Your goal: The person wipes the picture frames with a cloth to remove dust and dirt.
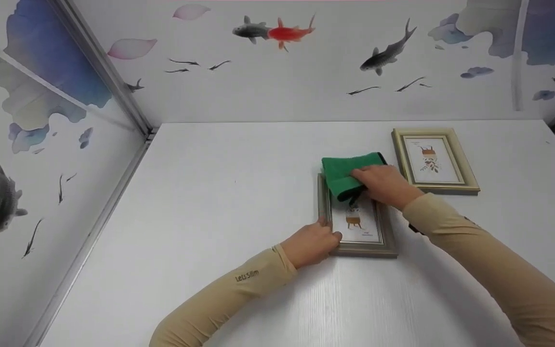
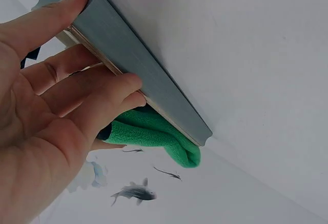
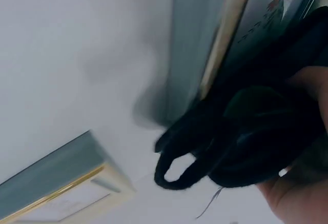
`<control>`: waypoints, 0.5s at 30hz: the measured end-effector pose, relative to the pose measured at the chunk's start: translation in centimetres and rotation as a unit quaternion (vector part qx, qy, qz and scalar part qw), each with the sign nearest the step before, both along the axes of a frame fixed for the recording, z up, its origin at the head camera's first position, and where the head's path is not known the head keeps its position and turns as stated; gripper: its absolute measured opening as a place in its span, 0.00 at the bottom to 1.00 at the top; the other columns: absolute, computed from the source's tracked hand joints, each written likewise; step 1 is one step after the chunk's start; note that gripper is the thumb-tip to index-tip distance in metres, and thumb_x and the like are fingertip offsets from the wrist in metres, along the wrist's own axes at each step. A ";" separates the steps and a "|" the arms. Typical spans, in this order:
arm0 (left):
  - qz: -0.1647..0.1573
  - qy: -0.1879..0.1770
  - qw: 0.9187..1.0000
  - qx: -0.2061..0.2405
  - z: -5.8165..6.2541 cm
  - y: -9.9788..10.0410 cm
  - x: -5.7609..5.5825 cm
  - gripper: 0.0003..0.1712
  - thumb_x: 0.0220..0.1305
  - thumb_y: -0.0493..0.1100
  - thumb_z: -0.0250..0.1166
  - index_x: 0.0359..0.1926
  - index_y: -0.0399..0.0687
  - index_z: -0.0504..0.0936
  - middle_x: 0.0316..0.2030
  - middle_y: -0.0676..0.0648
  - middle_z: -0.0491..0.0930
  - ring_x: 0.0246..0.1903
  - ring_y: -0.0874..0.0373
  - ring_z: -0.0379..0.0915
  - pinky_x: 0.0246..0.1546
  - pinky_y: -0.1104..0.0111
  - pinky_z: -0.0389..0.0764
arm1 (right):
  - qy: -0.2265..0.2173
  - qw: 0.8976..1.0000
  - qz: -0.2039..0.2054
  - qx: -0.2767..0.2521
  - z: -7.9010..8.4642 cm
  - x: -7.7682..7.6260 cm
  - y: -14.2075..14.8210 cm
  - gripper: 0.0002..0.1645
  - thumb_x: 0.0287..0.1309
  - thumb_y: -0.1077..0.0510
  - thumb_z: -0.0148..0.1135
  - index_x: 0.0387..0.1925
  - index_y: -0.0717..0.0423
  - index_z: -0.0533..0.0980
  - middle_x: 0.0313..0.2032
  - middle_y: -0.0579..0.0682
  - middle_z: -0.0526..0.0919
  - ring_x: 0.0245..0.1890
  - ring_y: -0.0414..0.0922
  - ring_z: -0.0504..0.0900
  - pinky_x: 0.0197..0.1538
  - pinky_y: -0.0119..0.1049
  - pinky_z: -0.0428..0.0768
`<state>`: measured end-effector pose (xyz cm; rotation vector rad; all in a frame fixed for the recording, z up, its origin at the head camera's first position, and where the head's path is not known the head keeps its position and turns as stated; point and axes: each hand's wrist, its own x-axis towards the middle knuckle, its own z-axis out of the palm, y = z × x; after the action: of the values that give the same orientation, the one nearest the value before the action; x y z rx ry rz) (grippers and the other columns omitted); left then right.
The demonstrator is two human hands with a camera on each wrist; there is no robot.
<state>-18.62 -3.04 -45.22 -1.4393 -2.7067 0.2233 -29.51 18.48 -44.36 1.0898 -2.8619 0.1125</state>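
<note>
My left hand (image 1: 311,243) holds a picture frame (image 1: 369,251) by its lower left corner. In the left wrist view the thumb lies at the corner of the frame (image 2: 138,60), and the fingertips rest along its side moulding. A folded green cloth (image 1: 345,174) with dark edging is gripped in my right hand (image 1: 387,184), over the upper part of the same frame. It covers part of the framed print, a small drawing of a chair-like shape. From the right wrist, the cloth looks dark, and a loop (image 3: 177,180) hangs from it.
A second, gold-toned picture frame (image 1: 470,185) lies to the right and farther back on the white table (image 1: 200,207). Behind stands a white wall panel (image 1: 306,86) printed with fish and petals; a similar panel (image 1: 65,168) stands on the left.
</note>
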 end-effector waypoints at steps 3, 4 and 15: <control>0.001 0.001 1.000 0.000 0.0 -0.1 0.0 0.07 0.62 0.38 0.65 0.41 0.44 0.83 0.39 0.43 0.83 0.38 0.54 0.79 0.33 0.70 0.81 | 0.017 0.999 -0.046 0.019 0.1 0.3 0.4 0.12 0.52 0.69 0.67 0.35 0.64 0.72 0.30 0.61 0.80 0.32 0.58 0.81 0.35 0.54 0.80; 0.002 0.001 1.000 0.000 -0.1 -0.1 0.0 0.07 0.63 0.38 0.65 0.42 0.44 0.83 0.40 0.42 0.83 0.38 0.54 0.79 0.33 0.70 0.81 | 0.019 0.998 -0.061 0.023 0.2 0.4 0.3 0.10 0.53 0.68 0.66 0.34 0.64 0.71 0.29 0.61 0.80 0.31 0.59 0.81 0.33 0.54 0.80; -0.004 0.010 1.000 0.008 -0.4 -0.3 0.1 0.04 0.62 0.36 0.64 0.38 0.44 0.83 0.36 0.43 0.81 0.42 0.51 0.76 0.30 0.70 0.81 | 0.024 0.992 -0.123 0.003 -0.2 1.4 -5.0 0.12 0.58 0.68 0.60 0.20 0.63 0.71 0.18 0.57 0.74 0.20 0.55 0.77 0.24 0.51 0.78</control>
<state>-18.52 -3.30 -45.59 -1.4362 -2.6792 0.2127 -28.16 13.45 -44.53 0.7220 -2.9253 0.0616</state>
